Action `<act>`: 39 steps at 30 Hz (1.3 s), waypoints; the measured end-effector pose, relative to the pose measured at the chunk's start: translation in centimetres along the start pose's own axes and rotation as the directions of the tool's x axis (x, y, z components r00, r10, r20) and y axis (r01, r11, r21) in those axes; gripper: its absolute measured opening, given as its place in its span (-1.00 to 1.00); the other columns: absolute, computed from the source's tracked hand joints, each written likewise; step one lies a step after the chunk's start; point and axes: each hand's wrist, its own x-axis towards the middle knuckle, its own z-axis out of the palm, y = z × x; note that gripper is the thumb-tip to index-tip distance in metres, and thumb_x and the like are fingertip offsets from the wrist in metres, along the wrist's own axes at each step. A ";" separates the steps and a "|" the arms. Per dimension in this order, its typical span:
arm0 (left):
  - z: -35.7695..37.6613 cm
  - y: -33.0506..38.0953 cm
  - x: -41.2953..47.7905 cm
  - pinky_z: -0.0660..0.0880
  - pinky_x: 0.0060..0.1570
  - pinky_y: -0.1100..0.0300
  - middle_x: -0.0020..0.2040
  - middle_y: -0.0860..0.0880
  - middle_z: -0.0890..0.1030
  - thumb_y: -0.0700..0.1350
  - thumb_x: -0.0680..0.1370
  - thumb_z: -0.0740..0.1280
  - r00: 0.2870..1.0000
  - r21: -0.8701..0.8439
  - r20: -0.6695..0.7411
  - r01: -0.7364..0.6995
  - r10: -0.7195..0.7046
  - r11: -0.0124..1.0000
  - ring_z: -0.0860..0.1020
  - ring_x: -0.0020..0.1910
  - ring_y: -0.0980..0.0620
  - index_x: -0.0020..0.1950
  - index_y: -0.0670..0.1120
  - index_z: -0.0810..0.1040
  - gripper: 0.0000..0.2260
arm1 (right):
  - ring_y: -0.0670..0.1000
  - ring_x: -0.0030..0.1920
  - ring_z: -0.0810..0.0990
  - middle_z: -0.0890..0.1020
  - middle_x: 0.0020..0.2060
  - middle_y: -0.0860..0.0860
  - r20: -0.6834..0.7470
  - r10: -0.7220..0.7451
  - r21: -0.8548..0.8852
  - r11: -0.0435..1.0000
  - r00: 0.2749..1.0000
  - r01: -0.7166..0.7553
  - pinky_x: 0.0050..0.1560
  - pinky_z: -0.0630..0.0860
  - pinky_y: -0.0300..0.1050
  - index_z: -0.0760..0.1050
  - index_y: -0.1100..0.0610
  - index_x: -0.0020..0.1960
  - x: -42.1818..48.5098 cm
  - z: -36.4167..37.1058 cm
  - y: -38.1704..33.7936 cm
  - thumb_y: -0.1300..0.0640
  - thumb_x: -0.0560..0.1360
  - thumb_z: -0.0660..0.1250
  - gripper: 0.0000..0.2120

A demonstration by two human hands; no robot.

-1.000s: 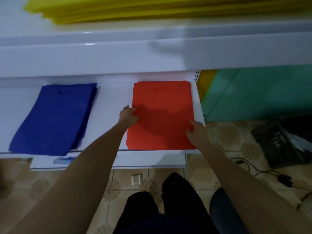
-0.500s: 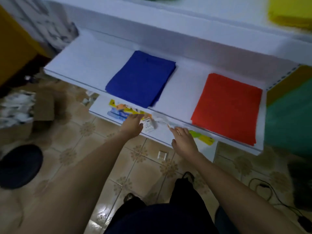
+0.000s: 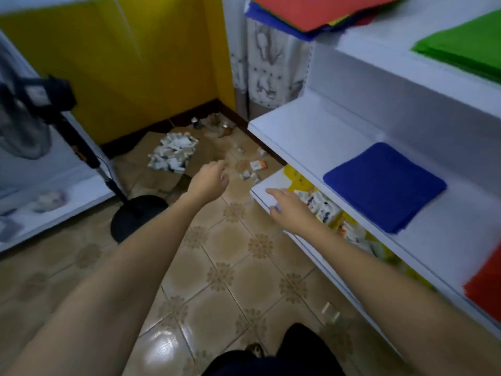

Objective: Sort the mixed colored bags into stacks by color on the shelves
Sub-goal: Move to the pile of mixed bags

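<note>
Holds nothing, with left hand [image 3: 210,180] loosely curled over the floor and right hand [image 3: 287,207] straight-fingered above the low shelf [image 3: 272,183], well apart, likely ready to fetch from the mixed pile [image 3: 320,12] far above them, past the blue stack [image 3: 385,185].

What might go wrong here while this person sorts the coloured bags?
The mixed pile up top seems to jut past its shelf edge, so pulling one bag out could drag others down. The fan's base and loose packets lie on the floor close by, and a step that way might cause a trip. The left hand and right hand hold nothing, so no bag can drop from them.
</note>
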 end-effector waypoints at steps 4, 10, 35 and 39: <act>-8.2 -0.4 4.3 0.47 0.11 0.00 0.31 -0.12 0.41 -0.09 0.61 0.12 0.988 -0.049 -0.155 -0.010 0.002 0.999 0.46 0.19 -0.13 0.43 -0.09 0.26 -0.62 | 0.12 0.27 0.38 0.43 0.26 0.11 -0.136 -0.147 -0.037 0.989 0.980 0.143 0.20 0.41 0.04 0.24 0.11 0.43 5.5 -6.8 -4.6 0.16 0.56 0.15 -0.56; -20.8 3.0 13.6 0.47 0.12 0.03 0.23 -0.11 0.48 -0.12 0.60 0.15 0.883 -0.020 -0.442 -0.185 0.157 0.983 0.47 0.18 -0.07 0.39 -0.10 0.32 -0.65 | 0.10 0.08 0.51 0.54 0.15 0.11 -0.402 -0.276 -0.081 0.961 0.873 0.266 0.03 0.40 -0.08 0.34 0.12 0.37 13.2 -20.9 -9.2 0.18 0.56 0.16 -0.63; -23.4 17.3 46.8 0.31 0.19 0.21 0.31 -0.12 0.47 -0.22 0.53 0.25 0.685 -0.074 -0.077 -0.729 0.725 0.681 0.45 0.25 -0.09 0.36 -0.16 0.35 -0.61 | -0.08 -0.06 0.40 0.53 0.09 0.05 -0.669 0.381 0.169 0.914 0.638 -0.369 0.00 0.31 -0.23 0.35 0.13 0.34 26.2 -33.5 3.0 0.17 0.54 0.21 -0.62; -22.8 18.3 48.6 0.26 0.28 0.21 0.38 -0.11 0.38 -0.10 0.49 0.37 0.588 -0.110 0.077 -0.797 0.805 0.593 0.36 0.35 -0.05 0.41 -0.14 0.29 -0.47 | -0.05 -0.04 0.43 0.54 0.10 0.09 -0.717 0.466 0.245 0.864 0.518 -0.439 0.00 0.30 -0.25 0.38 0.14 0.32 25.6 -32.8 2.2 0.19 0.50 0.28 -0.61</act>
